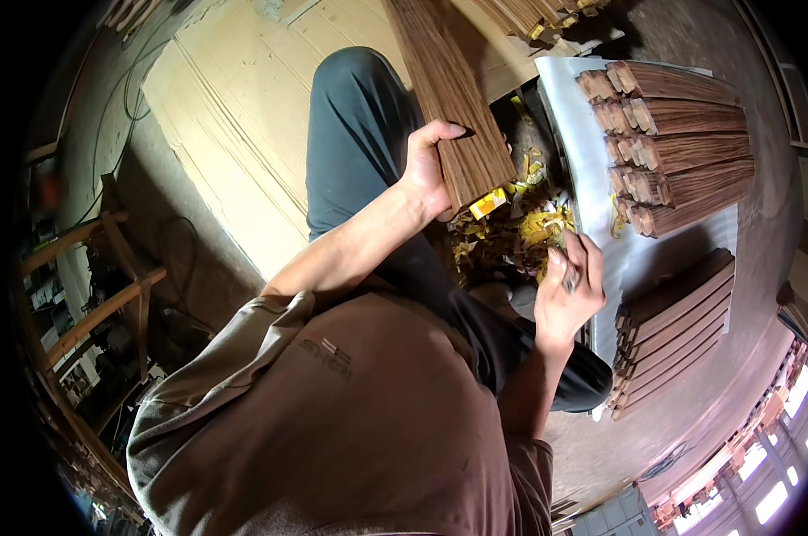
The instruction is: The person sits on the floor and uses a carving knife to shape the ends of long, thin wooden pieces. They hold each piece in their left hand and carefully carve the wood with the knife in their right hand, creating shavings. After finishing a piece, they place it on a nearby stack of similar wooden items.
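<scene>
The left hand (426, 170) is clamped on the lower part of a long brown wooden board (455, 107), its thumb lying on the upper face; the board is positioned in front of the seated person, tilted across the view, its far end running out at the top edge. A yellow piece (489, 204) is located at the near end of the board; whether it is attached cannot be determined. The right hand (572, 290), apart from the board, is closed on a small slim object (569, 277), which the fingers mostly cover; its type cannot be identified. A heap of yellow scraps (547, 225) occupies the space between the hands. The raised left knee (355, 85) stands immediately beside the board and limits clearance on that side. To the right, a white sheet (565, 107) carries stacked wooden pieces (690, 147) with shaped ends and, nearer the person, a row of wooden strips (676, 335). Cardboard (234, 116) covers the floor to the left and ahead. Beyond its left edge are a dark cable (134, 98) and a wooden frame (100, 322). Further wooden pieces (520, 13) lie at the top edge.
</scene>
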Available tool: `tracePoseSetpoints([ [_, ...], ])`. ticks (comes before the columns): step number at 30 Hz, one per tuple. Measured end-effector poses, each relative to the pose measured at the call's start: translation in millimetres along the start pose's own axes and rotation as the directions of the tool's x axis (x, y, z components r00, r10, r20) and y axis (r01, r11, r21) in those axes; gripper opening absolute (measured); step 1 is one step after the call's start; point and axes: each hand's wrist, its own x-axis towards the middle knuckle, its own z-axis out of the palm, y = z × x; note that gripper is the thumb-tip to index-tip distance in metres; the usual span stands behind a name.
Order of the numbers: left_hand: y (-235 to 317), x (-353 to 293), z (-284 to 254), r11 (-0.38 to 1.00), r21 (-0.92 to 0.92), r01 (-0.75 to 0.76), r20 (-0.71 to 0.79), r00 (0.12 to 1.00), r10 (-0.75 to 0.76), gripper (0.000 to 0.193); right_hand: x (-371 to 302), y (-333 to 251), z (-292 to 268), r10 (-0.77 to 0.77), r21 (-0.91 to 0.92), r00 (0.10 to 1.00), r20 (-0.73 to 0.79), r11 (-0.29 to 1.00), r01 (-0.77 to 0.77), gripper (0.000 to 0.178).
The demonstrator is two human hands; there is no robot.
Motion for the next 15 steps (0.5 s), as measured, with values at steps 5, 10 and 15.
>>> tracePoseSetpoints([
  [5, -1, 0, 0, 1.000, 0.009, 0.004, -0.019, 1.000, -0.004, 0.062, -10, -22, -15, -0.311, 0.330, 0.943, -0.123, 0.883, 0.334, 0.025],
  [10, 1, 0, 3, 1.000, 0.006, 0.003, -0.025, 1.000, -0.003, 0.061, -2, -33, 5, -0.511, 0.420, 0.856, -0.082, 0.761, 0.495, 0.023],
  [15, 2, -2, 5, 1.000, 0.009, -0.001, -0.011, 1.000, 0.001, 0.060, 2, -28, 15, -0.504, 0.423, 0.862, -0.059, 0.769, 0.479, 0.022],
])
